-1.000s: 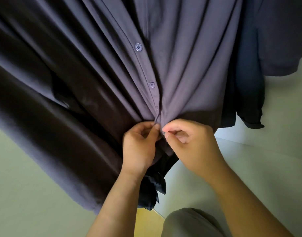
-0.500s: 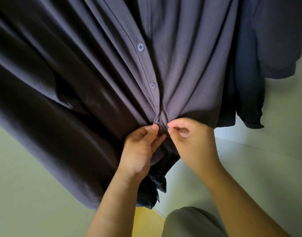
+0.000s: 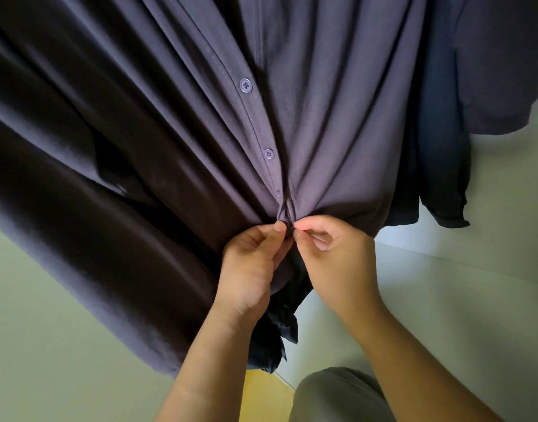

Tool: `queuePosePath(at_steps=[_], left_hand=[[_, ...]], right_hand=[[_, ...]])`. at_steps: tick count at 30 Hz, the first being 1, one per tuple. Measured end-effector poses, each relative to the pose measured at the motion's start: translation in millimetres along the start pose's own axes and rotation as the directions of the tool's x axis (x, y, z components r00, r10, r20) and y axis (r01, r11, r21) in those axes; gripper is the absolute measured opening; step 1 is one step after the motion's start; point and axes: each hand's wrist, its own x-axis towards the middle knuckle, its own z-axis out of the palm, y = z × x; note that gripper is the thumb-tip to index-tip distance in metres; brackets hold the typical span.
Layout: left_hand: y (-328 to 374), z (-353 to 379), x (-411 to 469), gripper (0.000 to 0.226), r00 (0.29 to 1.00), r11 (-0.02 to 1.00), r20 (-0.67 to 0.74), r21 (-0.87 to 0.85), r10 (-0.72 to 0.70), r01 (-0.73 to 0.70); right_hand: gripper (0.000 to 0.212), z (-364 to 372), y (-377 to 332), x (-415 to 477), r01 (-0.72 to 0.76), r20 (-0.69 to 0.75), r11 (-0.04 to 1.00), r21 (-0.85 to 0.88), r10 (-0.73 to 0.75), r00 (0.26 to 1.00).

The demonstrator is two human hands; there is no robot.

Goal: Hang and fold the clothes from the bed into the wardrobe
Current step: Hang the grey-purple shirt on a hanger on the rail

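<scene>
- Shirt hung lengthwise, button placket running up and away from hands, hem nearest hands;
- placket pinched by left hand and right hand, fingertips nearly meeting.

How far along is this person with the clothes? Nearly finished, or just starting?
Partly done. The grey-purple shirt already hangs, its two visible buttons look fastened, and a dark blue garment hangs beside it. In hand: the left hand and right hand pinch the shirt's front edge low down, seemingly closing another button. What remains can't be judged: the bed is out of view.
</scene>
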Motion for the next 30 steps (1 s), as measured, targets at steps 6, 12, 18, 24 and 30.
queuePosePath(at_steps=[6,12,18,24,30], left_hand=[[5.2,0.9,-2.5,0.029,0.998,1.0,0.051,-0.001,-0.029,0.03],[3.1,-4.1,2.4,0.024,0.995,0.996,0.066,0.032,-0.081,0.079],[-0.3,-3.3,2.9,0.009,0.999,0.974,-0.018,0.223,0.042,-0.037],[-0.5,1.8,1.3,0.01,0.953,0.884,-0.043,0.388,0.3,-0.261],[-5.3,7.7,-2.3,0.008,0.89,0.784,-0.054,0.5,0.452,-0.368]], right_hand=[[0.012,3.5,3.9,0.8,0.09,-0.076,0.988,-0.122,-0.099,0.992],[0.012,1.1,6.9,3.5,0.036,-0.049,0.998,-0.046,-0.038,0.998],[0.014,-2.3,2.4,5.0,-0.056,-0.001,0.998,-0.002,0.056,0.998],[0.018,-5.0,-1.1,7.4,-0.164,0.067,0.983,0.081,0.159,0.985],[0.009,-3.0,-8.5,8.3,-0.123,0.048,0.986,0.115,0.118,0.992]])
